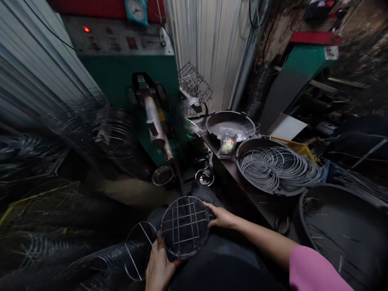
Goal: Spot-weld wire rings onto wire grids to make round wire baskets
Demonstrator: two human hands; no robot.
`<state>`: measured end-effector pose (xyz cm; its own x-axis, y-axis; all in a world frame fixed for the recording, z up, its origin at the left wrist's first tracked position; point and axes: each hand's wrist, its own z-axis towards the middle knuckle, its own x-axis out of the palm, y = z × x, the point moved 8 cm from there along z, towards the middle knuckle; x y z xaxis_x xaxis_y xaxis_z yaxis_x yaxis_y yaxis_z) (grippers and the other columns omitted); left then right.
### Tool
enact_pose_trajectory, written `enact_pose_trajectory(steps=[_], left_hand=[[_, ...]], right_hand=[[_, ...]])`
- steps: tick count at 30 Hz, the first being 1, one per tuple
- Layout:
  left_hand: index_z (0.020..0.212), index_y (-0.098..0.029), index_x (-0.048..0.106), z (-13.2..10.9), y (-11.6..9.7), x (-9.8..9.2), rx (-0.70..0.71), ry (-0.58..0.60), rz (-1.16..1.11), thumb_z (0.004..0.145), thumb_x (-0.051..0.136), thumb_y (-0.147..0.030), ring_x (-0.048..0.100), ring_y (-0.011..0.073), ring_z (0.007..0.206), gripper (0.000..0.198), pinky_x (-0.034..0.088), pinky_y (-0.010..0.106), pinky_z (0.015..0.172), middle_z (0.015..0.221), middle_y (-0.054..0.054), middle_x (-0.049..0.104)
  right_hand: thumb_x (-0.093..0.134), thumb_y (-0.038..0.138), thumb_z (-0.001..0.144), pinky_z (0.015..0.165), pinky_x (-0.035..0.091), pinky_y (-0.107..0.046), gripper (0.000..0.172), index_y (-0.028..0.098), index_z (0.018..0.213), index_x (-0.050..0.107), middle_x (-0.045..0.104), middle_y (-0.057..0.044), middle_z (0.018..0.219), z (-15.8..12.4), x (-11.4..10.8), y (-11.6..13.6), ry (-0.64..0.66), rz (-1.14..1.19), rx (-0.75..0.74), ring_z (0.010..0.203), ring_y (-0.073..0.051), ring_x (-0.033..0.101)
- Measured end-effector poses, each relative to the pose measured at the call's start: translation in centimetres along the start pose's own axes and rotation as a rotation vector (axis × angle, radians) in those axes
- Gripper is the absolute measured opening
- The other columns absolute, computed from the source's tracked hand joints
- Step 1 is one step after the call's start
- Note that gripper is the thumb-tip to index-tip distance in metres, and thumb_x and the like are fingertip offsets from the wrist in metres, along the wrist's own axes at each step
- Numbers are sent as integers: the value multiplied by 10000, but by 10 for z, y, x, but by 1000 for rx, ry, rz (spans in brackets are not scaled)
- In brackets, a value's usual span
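A round wire grid, a ring crossed by a mesh of straight wires, rests over my lap. My left hand grips its near lower rim, thumb on top. My right hand holds its right rim, with a pink sleeve further up the arm. A second wire ring with a few cross wires lies partly under the grid on its left side.
A green machine with a metal roller arm stands ahead. On the bench to the right, a black basin holds several wire rings; another basin sits nearer, and a dark pan further back. Wire coils pile up on the left.
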<state>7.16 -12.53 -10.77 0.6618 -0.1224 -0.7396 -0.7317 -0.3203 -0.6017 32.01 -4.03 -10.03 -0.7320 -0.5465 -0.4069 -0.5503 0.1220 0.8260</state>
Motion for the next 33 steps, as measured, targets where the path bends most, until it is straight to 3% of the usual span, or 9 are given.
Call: enact_pose_trajectory(steps=[3, 7, 12, 18, 24, 28, 33], left_hand=[[1344, -122, 357, 1, 12, -8, 2, 41, -243, 508, 694, -484, 438, 324, 1209, 971, 388, 413, 987, 1300, 155, 431], [1253, -200, 502, 2, 31, -26, -181, 97, -693, 531, 726, -501, 597, 184, 904, 813, 490, 260, 759, 1063, 56, 587], [1241, -200, 524, 11, 19, -35, -320, 47, -969, 508, 764, -506, 546, 79, 602, 830, 403, 174, 517, 819, 14, 642], [1300, -204, 456, 19, -2, -27, -268, 129, -997, 560, 755, -493, 429, 56, 462, 850, 305, 153, 425, 563, -62, 537], [1298, -186, 468, 12, -10, -31, -256, 136, -917, 564, 751, -478, 444, 75, 480, 839, 371, 188, 447, 617, -42, 550], [1326, -167, 434, 12, -16, -34, -241, 106, -850, 572, 718, -535, 418, 82, 460, 886, 353, 188, 436, 520, -77, 454], [1310, -141, 456, 13, -19, -37, -206, 94, -788, 586, 692, -563, 403, 78, 442, 871, 325, 188, 427, 500, -81, 447]], right_hand=[[728, 211, 591, 1018, 359, -372, 766, 246, 1313, 475, 586, -30, 1248, -4, -6, 8, -29, 126, -59, 1169, -230, 517], [644, 232, 688, 999, 386, -388, 512, 204, 1197, 594, 644, -40, 1157, -10, -14, 17, -101, 232, -98, 1092, -219, 569], [561, 270, 771, 884, 467, -374, 352, 158, 1089, 663, 701, -74, 996, -3, -17, 22, -231, 174, -41, 942, -225, 630], [565, 284, 765, 841, 471, -356, 315, 146, 1020, 687, 700, -86, 958, 2, -17, 27, -272, 78, -18, 910, -236, 632], [581, 235, 725, 822, 466, -333, 319, 153, 1021, 669, 690, -59, 918, 0, -17, 25, -264, 129, -13, 879, -214, 617], [568, 228, 726, 786, 454, -305, 267, 178, 972, 660, 669, -21, 849, -1, -18, 26, -263, 146, -19, 829, -183, 596], [561, 205, 713, 697, 435, -251, 158, 166, 846, 635, 610, 16, 726, -1, -15, 19, -256, 279, 54, 723, -135, 551]])
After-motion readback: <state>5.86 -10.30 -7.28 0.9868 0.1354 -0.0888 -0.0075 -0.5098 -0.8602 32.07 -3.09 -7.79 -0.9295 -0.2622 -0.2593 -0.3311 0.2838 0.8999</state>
